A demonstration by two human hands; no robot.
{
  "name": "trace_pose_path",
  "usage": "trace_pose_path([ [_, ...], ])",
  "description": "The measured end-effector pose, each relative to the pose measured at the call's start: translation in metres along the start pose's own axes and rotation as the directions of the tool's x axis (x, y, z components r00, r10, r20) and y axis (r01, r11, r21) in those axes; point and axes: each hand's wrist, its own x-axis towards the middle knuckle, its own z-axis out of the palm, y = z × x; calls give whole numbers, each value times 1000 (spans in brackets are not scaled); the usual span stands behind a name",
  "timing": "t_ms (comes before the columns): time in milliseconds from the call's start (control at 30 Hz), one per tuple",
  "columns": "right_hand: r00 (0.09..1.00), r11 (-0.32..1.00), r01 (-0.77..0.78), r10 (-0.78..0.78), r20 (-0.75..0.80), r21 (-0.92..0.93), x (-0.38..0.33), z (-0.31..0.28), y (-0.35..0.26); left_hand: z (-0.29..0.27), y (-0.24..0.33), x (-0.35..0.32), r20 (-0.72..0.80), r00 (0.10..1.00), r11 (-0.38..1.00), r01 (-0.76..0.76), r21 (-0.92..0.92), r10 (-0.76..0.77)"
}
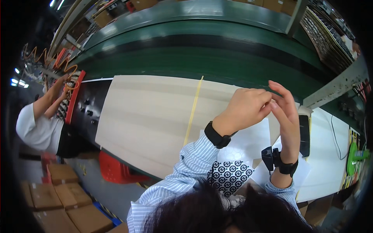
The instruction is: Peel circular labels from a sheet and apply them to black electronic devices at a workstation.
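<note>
My left hand [248,106] is raised over the right part of the beige board, its fingers curled into a pinch. Against its fingertips rests the thumb side of my right hand [286,116], whose fingers stretch upward and stand apart. Whether anything small sits between the touching fingertips cannot be made out. Below the hands lie white sheets [256,136], one with faint round outlines. Nearer to me is a black-and-white patterned piece [229,176]. A black band [217,136] circles my left wrist, and a black device [268,157] is strapped at my right one.
Beyond the beige board [151,105] with its yellow tape strip [194,108] runs a green conveyor [171,54]. A flat black object [304,136] and a green tool [355,155] lie right. A co-worker [39,124] stands left, near a red stool [116,169] and cardboard boxes [74,194].
</note>
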Motion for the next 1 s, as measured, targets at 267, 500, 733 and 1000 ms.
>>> trace_pose_path([
  [267, 998, 995, -6, 12, -55, 102, 3, -3, 1, -2, -4, -3, -17, 1000, 998, -13, 54, 14],
  [500, 997, 993, 69, -66, 37, -99, 2, -11, -7, 5, 1, 5, 73, 996, 998, -45, -38, 48],
  [733, 989, 989, 149, -148, 23, -25, -9, -21, -8, 17, 19, 6, 16, 996, 992, -89, -87, 90],
  [1000, 973, 973, 227, -225, 51, -34, -12, -7, -5, 2, 27, -3, 55, 998, 1000, -17, 16, 16],
])
